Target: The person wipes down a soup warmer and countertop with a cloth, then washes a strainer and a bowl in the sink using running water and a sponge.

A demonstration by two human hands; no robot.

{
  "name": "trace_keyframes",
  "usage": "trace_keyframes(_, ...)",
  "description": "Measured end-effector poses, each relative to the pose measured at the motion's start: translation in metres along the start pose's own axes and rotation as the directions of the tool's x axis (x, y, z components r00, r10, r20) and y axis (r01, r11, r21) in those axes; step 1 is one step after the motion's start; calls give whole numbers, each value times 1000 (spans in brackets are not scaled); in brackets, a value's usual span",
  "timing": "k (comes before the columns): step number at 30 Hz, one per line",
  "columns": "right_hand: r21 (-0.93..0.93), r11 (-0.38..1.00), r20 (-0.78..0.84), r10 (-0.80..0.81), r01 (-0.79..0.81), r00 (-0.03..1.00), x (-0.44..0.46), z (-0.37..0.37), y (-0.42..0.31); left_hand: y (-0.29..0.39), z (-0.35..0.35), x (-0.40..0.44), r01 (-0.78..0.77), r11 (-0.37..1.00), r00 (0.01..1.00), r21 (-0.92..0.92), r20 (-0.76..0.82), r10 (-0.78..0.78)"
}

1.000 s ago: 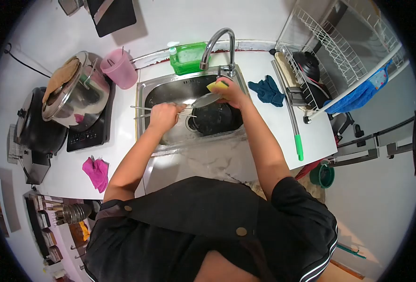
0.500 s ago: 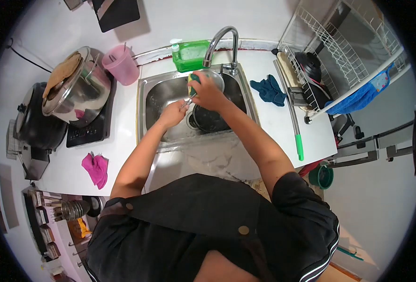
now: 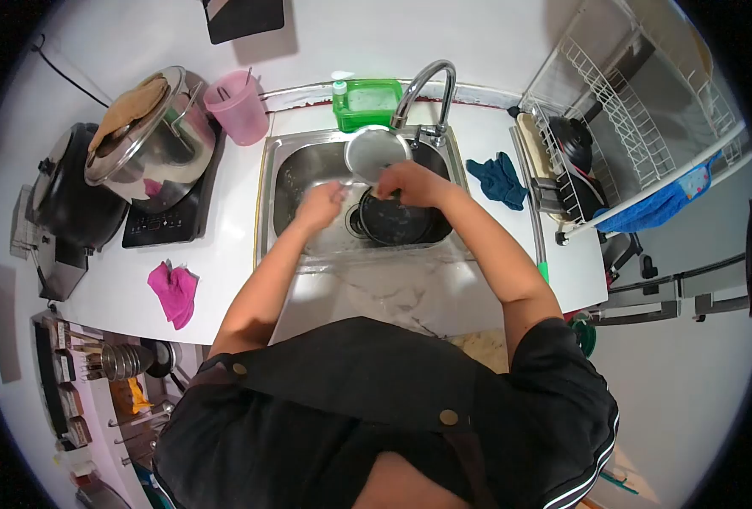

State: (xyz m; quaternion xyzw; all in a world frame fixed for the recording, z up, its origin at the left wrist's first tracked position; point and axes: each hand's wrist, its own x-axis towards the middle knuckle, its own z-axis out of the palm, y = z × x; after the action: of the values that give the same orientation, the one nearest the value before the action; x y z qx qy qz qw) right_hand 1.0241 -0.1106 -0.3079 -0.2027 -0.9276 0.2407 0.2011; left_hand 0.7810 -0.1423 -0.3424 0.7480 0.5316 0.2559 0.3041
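Note:
Over the sink [image 3: 308, 265], my left hand [image 3: 318, 208] is closed at the handle end of a round metal strainer [image 3: 378, 154]; motion blurs the fingers. The strainer's pale disc is raised above the back of the basin, below the faucet. My right hand [image 3: 412, 184] is beside its lower right edge, fingers curled downward. Those fingers largely hide the yellow-green sponge seen in this hand earlier. Beneath both hands, a black pan [image 3: 397, 222] lies in the basin by the drain.
A curved faucet [image 3: 448, 81] and green soap holder [image 3: 367, 102] stand behind the sink. On the left are a pink cup [image 3: 238, 110], a large steel pot [image 3: 159, 144] and a pink cloth [image 3: 172, 293]. A dark blue cloth [image 3: 499, 180] and dish rack [image 3: 597, 157] are right.
My right hand has moved down and right from the strainer's face, leaving its disc more exposed. The sponge has gone out of sight. The whole view has shifted slightly.

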Motion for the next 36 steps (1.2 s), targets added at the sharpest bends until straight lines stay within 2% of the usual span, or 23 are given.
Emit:
trace_keyframes(1, -185, 978, 153, 128, -99, 980, -13, -1, 7, -4, -7, 0, -31, 998, 995, 63, -94, 37)
trace_keyframes(2, -381, 910, 267, 278, -164, 923, -21, -5, 9, -1, -21, -4, 106, 994, 994, -7, -20, -106)
trace_keyframes(3, -385, 908, 263, 280, -166, 923, -28, -9, 10, -7, -29, -5, 100, 995, 995, -6, -20, -100)
trace_keyframes(5, 10, 979, -58, 206, -206, 977, -31, -25, -3, -20, -39, -4, 138, 990, 990, -35, 23, -137)
trace_keyframes(6, 184, 970, -197, 197, -161, 960, -22, -27, -8, -24, -37, -5, 28, 999, 999, -27, -22, -28)
trace_keyframes(7, 64, 998, -330, 40, -20, 943, -7, -32, -17, -23, -35, -6, 34, 999, 999, -25, -16, -35)
trace_keyframes(9, -171, 983, -472, -144, 71, 870, 21, -31, -23, -7, -33, -4, -27, 989, 1000, 143, -7, 28)
trace_keyframes(11, -171, 979, -464, -180, 111, 867, 44, -14, -27, 15, -25, -6, -1, 984, 1000, 178, 2, 0)
trace_keyframes(12, -178, 979, -472, -176, 103, 864, 51, -2, -24, 24, -23, -8, 35, 978, 999, 205, -1, -35)
trace_keyframes(14, -524, 845, -315, -309, 107, 897, 59, 20, -7, 38, -24, -12, 88, 959, 996, 268, -2, -91)
trace_keyframes(15, -528, 842, -314, -312, 109, 897, 59, 23, 4, 41, -24, -16, 157, 932, 987, 326, -11, -163)
trace_keyframes(16, -625, 781, -352, -274, -6, 895, 61, 23, 17, 23, -17, -19, 90, 970, 991, 227, -116, -65)
trace_keyframes(17, -702, 702, -394, -241, -121, 887, 63, 21, 25, 15, -17, -20, 95, 969, 990, 228, -121, -68)
trace_keyframes(18, -587, 782, -448, -101, -207, 889, 59, 21, 32, 8, -17, -22, 141, 961, 983, 240, -149, -107)
trace_keyframes(19, -585, 786, -442, -102, -200, 891, 53, 24, 36, 1, -18, -25, 190, 950, 973, 248, -177, -149)
trace_keyframes(21, -546, 749, -289, 251, -375, 924, 42, 29, 38, -15, -24, -27, 226, 959, 959, 172, -212, -188)
trace_keyframes(23, -578, 764, -258, 163, -287, 952, 31, 34, 14, -15, -35, -22, 248, 964, 945, 98, -246, -218)
trace_keyframes(25, -443, 866, -585, -83, -232, 807, 28, 26, -7, -3, -42, -21, 199, 963, 959, 181, -238, -154)
trace_keyframes(26, -366, 898, -675, -77, -242, 734, 30, 19, -12, 1, -41, -19, 205, 963, 957, 175, -242, -159)
trace_keyframes(31, -175, 962, -743, 10, -208, 669, 56, 11, -10, 37, -27, -22, 115, 917, 972, 382, -234, -24)
trace_keyframes(33, -366, 914, -719, -157, -177, 677, 65, 23, 5, 39, -17, -19, 66, 926, 970, 371, -242, 28)
trace_keyframes(34, -372, 910, -720, -158, -183, 675, 63, 30, 5, 38, -16, -17, 82, 926, 972, 369, -234, 7)
trace_keyframes(36, -228, 974, -570, -138, 5, 810, 58, 45, -4, 35, -15, -17, 102, 925, 971, 365, -237, -14)
